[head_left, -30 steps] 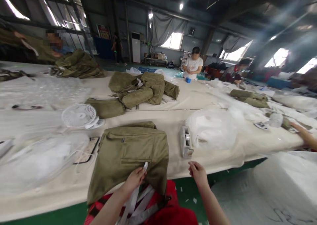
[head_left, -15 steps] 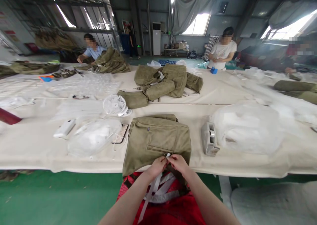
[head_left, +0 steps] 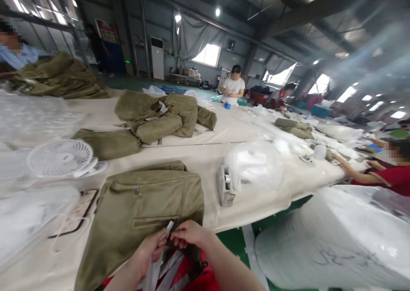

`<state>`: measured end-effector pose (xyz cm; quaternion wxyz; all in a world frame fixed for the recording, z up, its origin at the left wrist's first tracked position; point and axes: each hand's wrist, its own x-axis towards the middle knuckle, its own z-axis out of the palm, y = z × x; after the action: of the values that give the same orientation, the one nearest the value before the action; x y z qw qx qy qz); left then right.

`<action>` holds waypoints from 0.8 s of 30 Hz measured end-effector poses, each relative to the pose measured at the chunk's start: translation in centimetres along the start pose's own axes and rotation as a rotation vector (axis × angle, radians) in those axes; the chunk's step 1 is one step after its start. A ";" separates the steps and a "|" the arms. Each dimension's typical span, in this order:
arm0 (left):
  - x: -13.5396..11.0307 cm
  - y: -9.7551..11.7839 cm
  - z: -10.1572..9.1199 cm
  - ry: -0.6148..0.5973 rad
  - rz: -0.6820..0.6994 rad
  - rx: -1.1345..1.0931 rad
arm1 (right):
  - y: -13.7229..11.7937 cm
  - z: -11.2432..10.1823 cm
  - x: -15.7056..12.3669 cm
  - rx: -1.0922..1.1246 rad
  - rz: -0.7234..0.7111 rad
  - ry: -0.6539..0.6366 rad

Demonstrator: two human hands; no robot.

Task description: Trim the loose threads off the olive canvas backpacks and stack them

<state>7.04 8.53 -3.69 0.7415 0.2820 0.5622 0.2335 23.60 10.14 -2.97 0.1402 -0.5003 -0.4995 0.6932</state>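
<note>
An olive-green canvas bag (head_left: 123,205) lies on the cream-covered table at its near edge, its zip pocket facing up. At the bag's lower edge my left hand (head_left: 150,246) is closed on a white strip (head_left: 169,226), whose end sticks up past the fingertips. Close beside it, my right hand (head_left: 191,234) is pinched over the bag's edge and a dark strap; what sits between its fingertips is too small to make out. More white strips (head_left: 156,272) hang below the left hand over red clothing.
Left of the bag are a phone (head_left: 77,216) with a white cable, a white fan (head_left: 60,158) and clear plastic. A tape dispenser (head_left: 225,186) and a plastic bundle (head_left: 256,165) stand right. More olive bags (head_left: 158,126) lie behind. A big white roll (head_left: 320,240) is at right; co-workers surround the table.
The view has swung right, bringing the white roll and a co-worker in red into sight. My hands stay at the bag's lower edge, now slightly further apart, the left still holding the white strip.
</note>
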 end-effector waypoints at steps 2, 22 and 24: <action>0.1 -0.3 -0.2 -0.154 -0.101 -0.241 | 0.3 0.0 0.4 -0.001 0.009 -0.004; -3.3 -0.3 1.1 0.378 0.445 0.991 | -0.3 1.0 -0.5 -0.090 0.029 0.137; -3.9 -0.2 1.6 0.397 0.445 1.149 | -1.0 1.0 -1.2 -0.026 0.039 0.161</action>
<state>7.60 5.53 -0.73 0.2882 0.6952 0.6521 0.0913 23.02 9.19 -1.46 0.1597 -0.5657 -0.4859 0.6468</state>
